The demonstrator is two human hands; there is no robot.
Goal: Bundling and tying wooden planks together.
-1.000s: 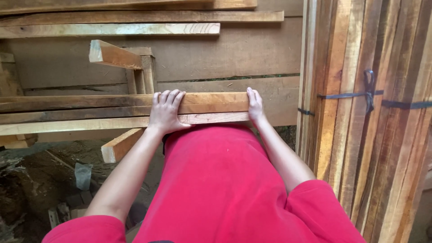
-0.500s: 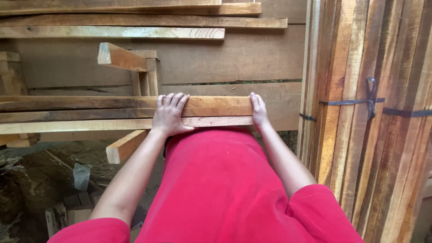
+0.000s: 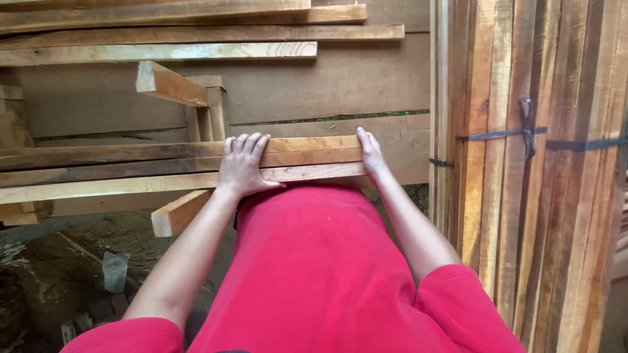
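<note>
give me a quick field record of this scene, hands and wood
left hand: flat on top of the stacked planks, fingers spread
right hand: pressed against the planks' right end
support: wooden trestle under the planks
right side: strapped bundle of boards held by a dark band
background: longer planks stacked farther back
clothing: red shirt

We hold both arms out in front of us, reaching forward and down. Our left hand (image 3: 242,167) lies flat, palm down, with the fingers (image 3: 245,145) spread a little and pointing away from us. Our right hand (image 3: 370,151) stands on its side, fingers together and straight, thumb side up. Both arms are bare from the short red sleeves to the wrists, and our elbows bend only a little
</note>
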